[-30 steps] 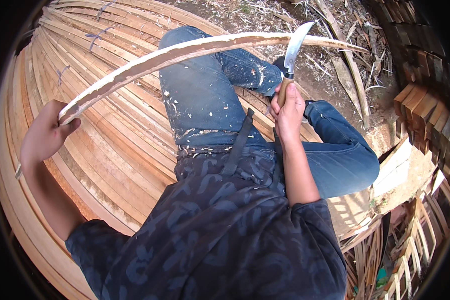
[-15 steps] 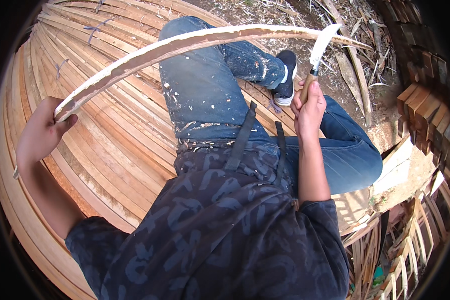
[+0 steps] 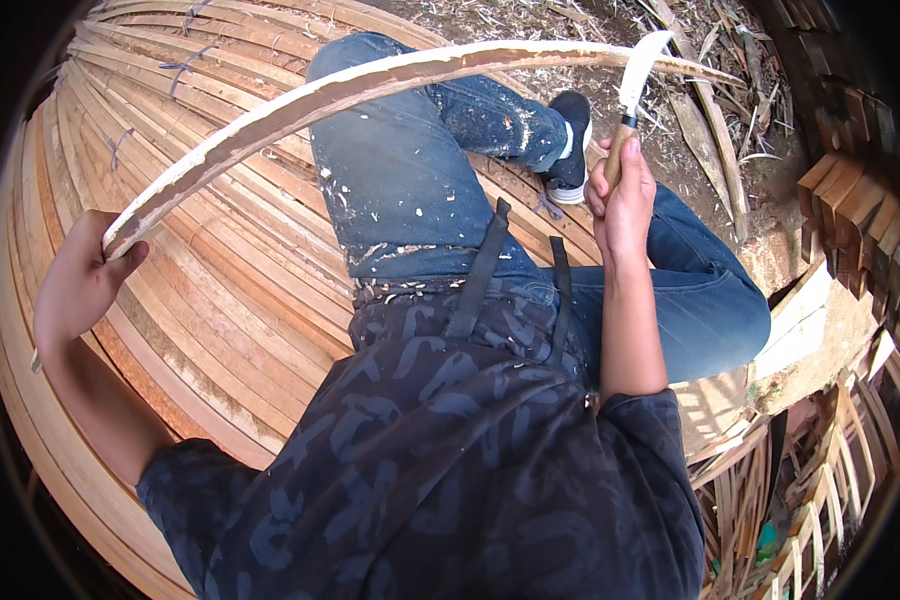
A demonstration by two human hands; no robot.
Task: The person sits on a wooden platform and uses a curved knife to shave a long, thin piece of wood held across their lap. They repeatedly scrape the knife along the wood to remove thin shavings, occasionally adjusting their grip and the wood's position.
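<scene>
A long wooden strip [image 3: 345, 95], brown on its face with a pale upper edge, arches in the view from the left across to the upper right. My left hand [image 3: 85, 275] is wrapped round its near end, where a short tip pokes out below the wrist. In my right hand [image 3: 625, 195] is a knife [image 3: 638, 82] with a curved bright blade, a dark collar and a wooden handle. The blade points up and overlaps the strip near its far end; whether it touches the wood I cannot tell. My fingers close round the handle.
I sit on bundled wooden strips [image 3: 210, 290] tied with dark cords. Pale shavings lie on my jeans [image 3: 390, 200] and on the dirt ground [image 3: 530, 25]. Stacked wood pieces [image 3: 860, 205] stand at the right, with thin loose strips [image 3: 820, 500] below them.
Both hands keep their holds. The knife and my right hand have shifted slightly, and the strip's left end sits a little lower.
</scene>
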